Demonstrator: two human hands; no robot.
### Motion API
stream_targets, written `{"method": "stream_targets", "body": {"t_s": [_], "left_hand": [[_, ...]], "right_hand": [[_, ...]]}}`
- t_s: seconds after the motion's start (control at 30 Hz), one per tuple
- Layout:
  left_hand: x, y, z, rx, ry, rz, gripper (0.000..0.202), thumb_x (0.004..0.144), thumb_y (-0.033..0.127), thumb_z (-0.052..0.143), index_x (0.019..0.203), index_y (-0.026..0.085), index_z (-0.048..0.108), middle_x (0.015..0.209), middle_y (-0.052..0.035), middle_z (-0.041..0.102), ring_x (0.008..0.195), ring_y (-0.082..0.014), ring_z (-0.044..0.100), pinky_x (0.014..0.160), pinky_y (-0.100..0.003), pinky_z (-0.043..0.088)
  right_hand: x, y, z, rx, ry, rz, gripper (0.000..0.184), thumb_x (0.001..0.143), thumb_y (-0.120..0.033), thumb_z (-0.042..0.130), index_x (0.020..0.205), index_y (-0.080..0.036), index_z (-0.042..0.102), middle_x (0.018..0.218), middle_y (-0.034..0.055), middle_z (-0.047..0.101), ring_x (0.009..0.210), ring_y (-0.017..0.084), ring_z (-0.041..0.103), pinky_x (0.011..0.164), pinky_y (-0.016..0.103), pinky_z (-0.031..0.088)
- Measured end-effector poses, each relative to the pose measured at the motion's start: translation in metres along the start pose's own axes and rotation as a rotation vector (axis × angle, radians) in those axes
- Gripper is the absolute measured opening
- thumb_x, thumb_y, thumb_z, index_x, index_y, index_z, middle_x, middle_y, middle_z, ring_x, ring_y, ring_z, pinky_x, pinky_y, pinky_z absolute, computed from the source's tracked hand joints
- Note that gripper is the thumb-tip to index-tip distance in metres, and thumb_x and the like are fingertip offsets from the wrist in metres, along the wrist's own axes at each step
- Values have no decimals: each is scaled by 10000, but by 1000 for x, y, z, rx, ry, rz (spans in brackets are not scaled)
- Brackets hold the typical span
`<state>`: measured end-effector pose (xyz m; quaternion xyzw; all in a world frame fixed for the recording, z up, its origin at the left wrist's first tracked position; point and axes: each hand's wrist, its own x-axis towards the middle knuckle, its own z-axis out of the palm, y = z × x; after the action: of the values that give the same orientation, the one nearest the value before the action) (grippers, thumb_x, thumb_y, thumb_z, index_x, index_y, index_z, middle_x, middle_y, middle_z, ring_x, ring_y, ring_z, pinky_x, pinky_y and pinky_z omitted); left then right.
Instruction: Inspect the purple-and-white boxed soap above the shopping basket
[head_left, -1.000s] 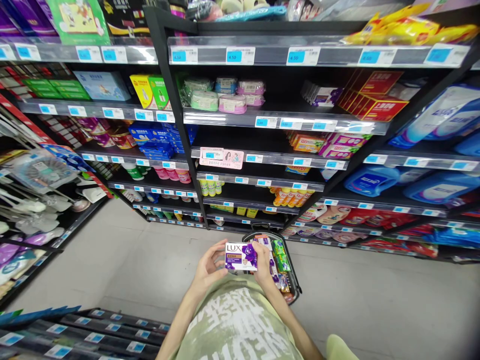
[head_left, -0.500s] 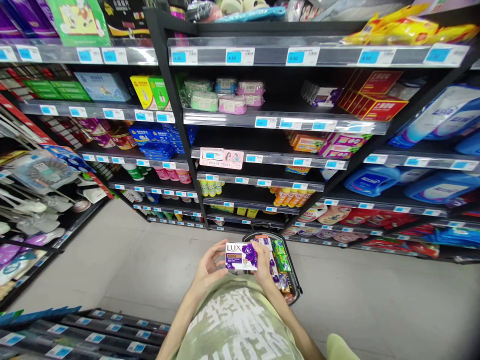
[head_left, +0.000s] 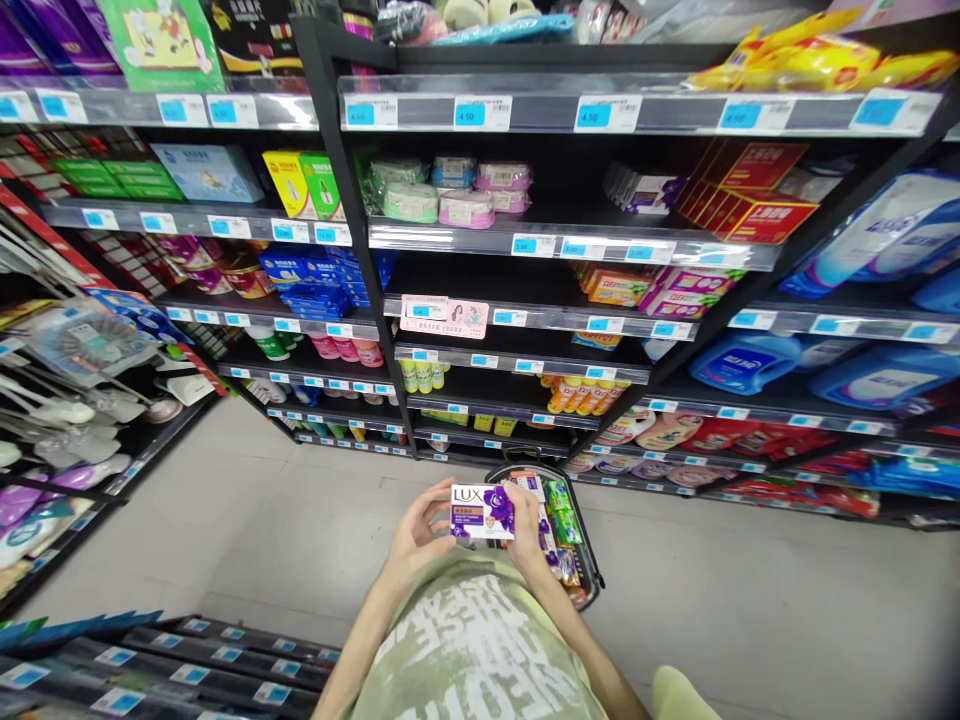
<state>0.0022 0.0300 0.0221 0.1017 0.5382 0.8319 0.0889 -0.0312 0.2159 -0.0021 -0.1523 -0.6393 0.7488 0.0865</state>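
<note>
Both hands hold a white and purple soap box (head_left: 482, 512) level in front of the chest, printed face up. The left hand (head_left: 415, 535) curls around its nine o'clock end, thumb on top and fingers beneath. The right hand (head_left: 527, 530) closes on the three o'clock end, fingers wrapped over the edge. Just past the box, toward one o'clock, a black shopping basket (head_left: 592, 570) sits on the grey floor (head_left: 300, 530), filled with packets. Stocked store shelves (head_left: 525, 240) with blue price tags stand at twelve o'clock.
</note>
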Motion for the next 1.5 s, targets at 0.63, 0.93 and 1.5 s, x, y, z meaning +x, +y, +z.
{"method": "stream_targets", "body": {"t_s": [0.63, 0.93, 1.5], "left_hand": [[0, -2, -1, -4, 18, -13, 515, 791, 260, 812, 1272, 240, 628, 1551, -135, 397, 1261, -319, 516, 934, -368, 509], [4, -7, 0, 146, 81, 57, 715, 818, 299, 791, 1446, 255, 453, 1524, -151, 413, 1314, -326, 482, 982, -395, 505], [-4, -9, 0, -440, 158, -112, 632, 826, 635, 601, 1234, 154, 642, 1224, -162, 668, 1094, -364, 621, 893, -481, 514]], "right_hand": [[3, 10, -2, 38, -2, 9, 429, 784, -547, 655, 586, -209, 478, 615, -22, 424, 606, 141, 358, 554, 265, 339], [-1, -6, 7, 12, -144, -66, 486, 873, -531, 625, 564, -197, 453, 549, -39, 403, 551, 123, 356, 532, 263, 284], [-21, -19, 14, -79, -694, -81, 441, 877, -357, 703, 1275, -216, 575, 695, -30, 659, 561, 147, 589, 600, 284, 479]]}}
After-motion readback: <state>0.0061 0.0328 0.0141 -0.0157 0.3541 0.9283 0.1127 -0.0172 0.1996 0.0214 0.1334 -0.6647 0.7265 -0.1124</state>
